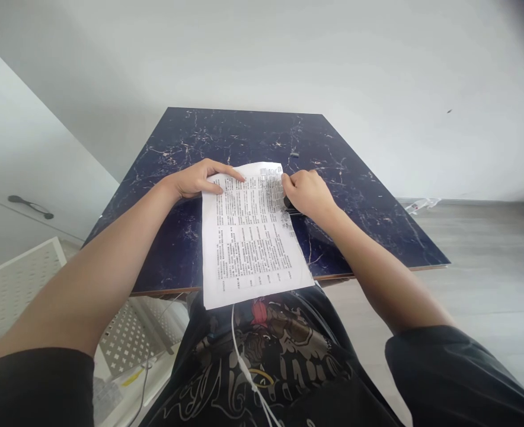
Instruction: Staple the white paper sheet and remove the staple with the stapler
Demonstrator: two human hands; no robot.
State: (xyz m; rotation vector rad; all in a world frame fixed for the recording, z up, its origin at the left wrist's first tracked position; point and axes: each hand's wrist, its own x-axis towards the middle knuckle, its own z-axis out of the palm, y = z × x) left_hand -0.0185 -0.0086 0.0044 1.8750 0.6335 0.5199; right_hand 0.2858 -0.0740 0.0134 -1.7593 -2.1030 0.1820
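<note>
Black shirt (342, 397) fills the bottom; printed paper (248, 237) lies mid-frame across the table (230, 127) edge — left hand (200, 178) spread on it, right hand (309, 193) curled at its right edge, seemingly round a dark object (287, 203).

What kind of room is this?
Probably an indoor room, maybe at home or in a small office; I can't tell which. There's a dark blue marbled table by a plain pale wall, with printed paper partly on it, and a grey floor.
</note>
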